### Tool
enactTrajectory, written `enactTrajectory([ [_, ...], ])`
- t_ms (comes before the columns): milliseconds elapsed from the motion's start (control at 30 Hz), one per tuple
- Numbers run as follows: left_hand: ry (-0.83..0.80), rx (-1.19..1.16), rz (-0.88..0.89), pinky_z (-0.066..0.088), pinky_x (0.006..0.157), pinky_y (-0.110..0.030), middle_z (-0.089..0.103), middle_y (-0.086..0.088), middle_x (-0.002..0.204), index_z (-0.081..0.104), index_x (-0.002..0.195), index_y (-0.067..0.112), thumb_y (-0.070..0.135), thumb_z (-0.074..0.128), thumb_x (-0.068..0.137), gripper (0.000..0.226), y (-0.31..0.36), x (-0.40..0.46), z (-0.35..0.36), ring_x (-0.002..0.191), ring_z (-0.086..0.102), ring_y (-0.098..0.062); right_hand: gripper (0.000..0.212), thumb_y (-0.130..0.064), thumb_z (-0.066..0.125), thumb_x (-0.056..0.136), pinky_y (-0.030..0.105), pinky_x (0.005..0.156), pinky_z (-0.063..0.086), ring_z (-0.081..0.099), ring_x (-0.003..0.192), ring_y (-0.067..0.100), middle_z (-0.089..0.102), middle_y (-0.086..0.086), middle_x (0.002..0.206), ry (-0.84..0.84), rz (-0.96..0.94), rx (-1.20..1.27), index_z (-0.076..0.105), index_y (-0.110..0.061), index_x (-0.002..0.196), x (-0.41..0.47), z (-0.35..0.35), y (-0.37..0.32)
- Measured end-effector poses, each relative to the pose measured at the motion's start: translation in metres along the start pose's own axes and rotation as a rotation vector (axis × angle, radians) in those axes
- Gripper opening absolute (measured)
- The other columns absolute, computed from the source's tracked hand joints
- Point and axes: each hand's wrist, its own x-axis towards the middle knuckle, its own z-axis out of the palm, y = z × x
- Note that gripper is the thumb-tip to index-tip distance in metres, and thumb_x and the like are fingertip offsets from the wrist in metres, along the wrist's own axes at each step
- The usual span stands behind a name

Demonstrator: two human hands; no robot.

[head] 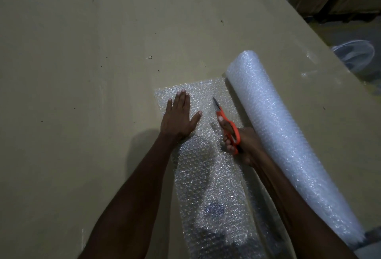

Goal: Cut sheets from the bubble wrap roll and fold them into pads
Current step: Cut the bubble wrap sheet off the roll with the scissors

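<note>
cardboard covered the whole work surface, tan, with a few dark specks and a small round mark near the middle. the roll lay on it at the right, running diagonally from upper centre toward the lower right corner, white and tightly wound.

the sheet was unrolled flat to the left of the roll, running from mid-frame down to the bottom edge. its right side ran in under the roll; whether it was cut free, can't tell. a dark round patch showed through the wrap near the bottom.

left hand was flat on the sheet's far left corner, palm down, fingers straight and together, thumb splayed out to the right. it was pressing, not gripping.

right hand held the scissors by the orange handles, fingers curled through and round the loops. the blades pointed away from the person, up the sheet, and looked closed or nearly so, tip over the wrap between the left thumb and the roll. the hand's back sat just beside the roll. whether the blades touched the wrap, can't tell.

both forearms came in from the bottom edge, the left one throwing a shadow on the cardboard. past the table's right edge a pale round thing showed, too dim to identify.
</note>
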Motion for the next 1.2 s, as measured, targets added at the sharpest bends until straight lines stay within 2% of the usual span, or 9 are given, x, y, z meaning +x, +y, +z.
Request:
enactTrajectory([
  [100,0.002,-0.005,-0.001,0.000,0.124,-0.045,-0.003,-0.011,0.166,0.005,0.158,0.005,0.064,0.013,0.099,0.084,0.000,0.000,0.000,0.153,-0.005,-0.021,0.052,-0.042,0.087,0.069,0.019,0.035,0.039,0.046,0.036,0.015,0.057,0.013,0.053,-0.009,-0.004,0.005,0.063,0.004,0.069,-0.002,-0.003,-0.001],
  [400,-0.006,-0.010,-0.008,-0.002,0.123,-0.044,-0.005,-0.011,0.166,0.003,0.157,0.005,0.063,0.014,0.099,0.083,0.001,-0.001,-0.003,0.153,-0.007,-0.021,0.060,-0.050,0.087,0.068,0.021,0.037,0.043,0.051,0.040,0.017,0.060,0.014,0.057,-0.019,-0.013,-0.048,0.067,0.006,0.073,0.012,0.001,-0.007],
  [500,-0.010,-0.016,-0.012,-0.005,0.123,-0.042,-0.006,-0.010,0.166,0.002,0.158,0.006,0.061,0.017,0.101,0.081,0.003,-0.001,-0.005,0.152,-0.008,-0.020,0.053,-0.045,0.087,0.071,0.020,0.035,0.038,0.046,0.037,0.016,0.056,0.012,0.054,-0.021,-0.007,-0.008,0.062,0.002,0.068,0.012,0.000,-0.005],
  [633,-0.011,-0.028,-0.015,-0.006,0.123,-0.041,-0.007,-0.009,0.166,0.001,0.158,0.006,0.060,0.019,0.102,0.080,0.004,-0.002,-0.006,0.152,-0.009,-0.018,0.055,-0.050,0.087,0.071,0.021,0.038,0.040,0.048,0.041,0.018,0.058,0.015,0.059,-0.005,-0.028,-0.015,0.065,0.000,0.074,0.017,0.008,-0.010],
  [800,-0.016,-0.032,-0.019,-0.007,0.123,-0.041,-0.008,-0.008,0.166,0.000,0.158,0.007,0.061,0.018,0.101,0.080,0.003,-0.002,-0.004,0.152,-0.010,-0.017,0.052,-0.049,0.087,0.070,0.020,0.039,0.037,0.046,0.042,0.018,0.057,0.013,0.058,-0.029,-0.039,-0.040,0.063,-0.004,0.067,0.021,0.004,-0.009],
  [1000,-0.005,-0.047,-0.027,-0.008,0.123,-0.040,-0.008,-0.007,0.166,0.000,0.158,0.008,0.061,0.017,0.101,0.080,0.004,-0.003,-0.005,0.152,-0.011,-0.016,0.064,-0.056,0.090,0.062,0.024,0.043,0.040,0.049,0.045,0.019,0.058,0.015,0.062,-0.039,-0.037,-0.004,0.068,0.000,0.083,0.028,0.010,-0.009],
  [1067,-0.006,-0.050,-0.030,-0.008,0.123,-0.040,-0.009,-0.006,0.166,0.000,0.158,0.008,0.061,0.017,0.101,0.080,0.004,-0.003,-0.005,0.152,-0.011,-0.015,0.063,-0.057,0.091,0.060,0.025,0.045,0.041,0.049,0.044,0.020,0.058,0.016,0.061,-0.048,-0.040,-0.016,0.070,-0.001,0.078,0.032,0.012,-0.012],
  [1133,-0.015,-0.046,-0.032,-0.007,0.123,-0.041,-0.009,-0.007,0.166,-0.001,0.158,0.009,0.062,0.016,0.101,0.080,0.004,-0.002,-0.005,0.152,-0.012,-0.016,0.054,-0.052,0.090,0.064,0.023,0.041,0.040,0.047,0.041,0.018,0.058,0.015,0.058,-0.047,-0.046,-0.038,0.067,-0.003,0.068,0.031,0.009,-0.013],
  [1200,-0.022,-0.038,-0.030,-0.006,0.123,-0.042,-0.010,-0.007,0.165,-0.001,0.158,0.009,0.062,0.017,0.101,0.080,0.004,-0.002,-0.005,0.152,-0.011,-0.016,0.051,-0.047,0.087,0.068,0.020,0.037,0.038,0.046,0.039,0.017,0.058,0.014,0.057,-0.050,-0.049,-0.038,0.064,-0.001,0.068,0.027,0.005,-0.013],
])
